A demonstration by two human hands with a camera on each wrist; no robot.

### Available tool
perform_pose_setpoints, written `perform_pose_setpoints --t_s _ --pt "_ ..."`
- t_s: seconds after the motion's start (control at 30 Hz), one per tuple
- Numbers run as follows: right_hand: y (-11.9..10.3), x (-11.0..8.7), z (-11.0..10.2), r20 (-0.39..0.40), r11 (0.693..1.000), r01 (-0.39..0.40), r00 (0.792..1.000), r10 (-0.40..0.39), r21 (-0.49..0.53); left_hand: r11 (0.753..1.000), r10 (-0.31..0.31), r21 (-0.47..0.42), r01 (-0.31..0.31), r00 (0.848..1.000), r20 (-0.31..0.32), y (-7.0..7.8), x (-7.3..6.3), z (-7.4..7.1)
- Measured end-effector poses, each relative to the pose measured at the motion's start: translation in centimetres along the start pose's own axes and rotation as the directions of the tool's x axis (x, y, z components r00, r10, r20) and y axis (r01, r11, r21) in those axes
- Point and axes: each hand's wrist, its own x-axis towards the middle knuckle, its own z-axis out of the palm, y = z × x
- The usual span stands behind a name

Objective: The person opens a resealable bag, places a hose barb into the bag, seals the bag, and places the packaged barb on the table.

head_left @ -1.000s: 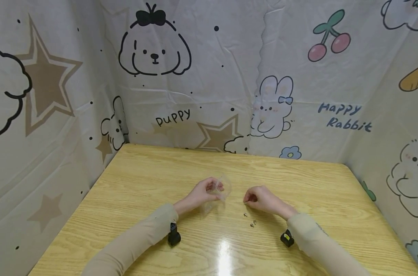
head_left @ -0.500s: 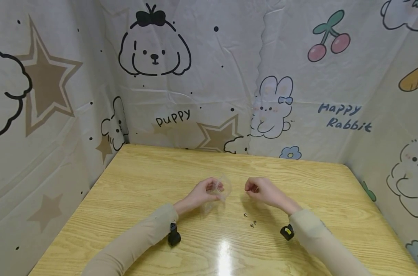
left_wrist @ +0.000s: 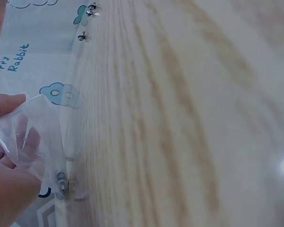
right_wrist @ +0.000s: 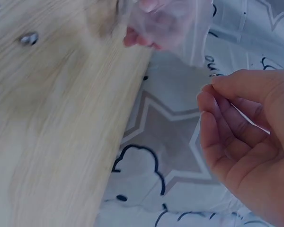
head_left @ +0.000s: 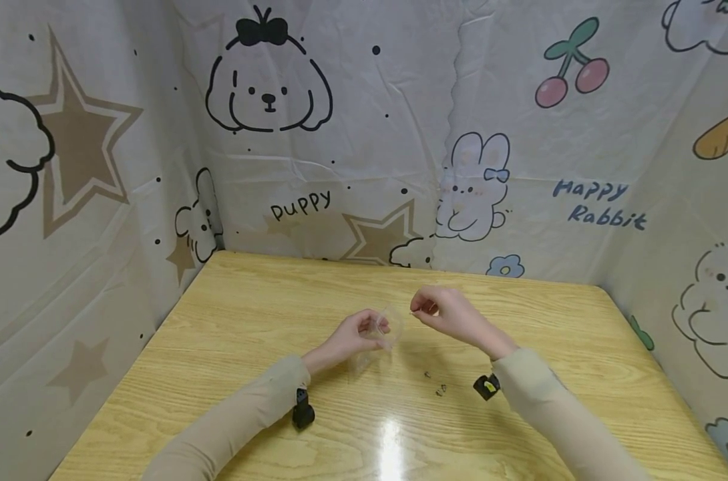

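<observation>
My left hand holds a clear plastic bag, its mouth spread between thumb and fingers and facing right. Low in the bag, the left wrist view shows small silvery screws through the plastic. Raised above the table, my right hand is just right of the bag's mouth. Its thumb and forefinger pinch a tiny metal screw, mostly covered by the fingertips. Three more small screws lie on the wood below and between the hands; one of them also shows in the right wrist view.
The wooden table reaches back to a patterned cloth that hangs behind and on both sides. Black wrist cameras sit at both cuffs. A bright glare spot lies on the table's near part.
My right hand has lifted off the table with a screw and moved up and slightly left, toward the bag's mouth. The left hand and bag have stayed in place.
</observation>
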Motion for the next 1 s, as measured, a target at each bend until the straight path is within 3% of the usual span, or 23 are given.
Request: perform_pose_setpoints --t_s 0.43,0.83,1.0 --pt "-2.1 1.6 0.6 0.011 0.993 0.113 0.993 -0.114 0.036 1.000 0.014 -0.022 -0.013 1.000 0.027 0.1 0.0 -0.1" --pt "-0.7 0.1 0.0 -0.028 0.996 0.087 0.996 -0.086 0.034 1.000 -0.007 -0.009 0.007 1.000 0.010 0.1 0.2 0.2" --pt "0.0 -1.3 -0.1 0.000 0.998 0.037 0.999 -0.037 0.042 1.000 -0.003 0.012 0.003 1.000 0.011 -0.1 0.4 0.3"
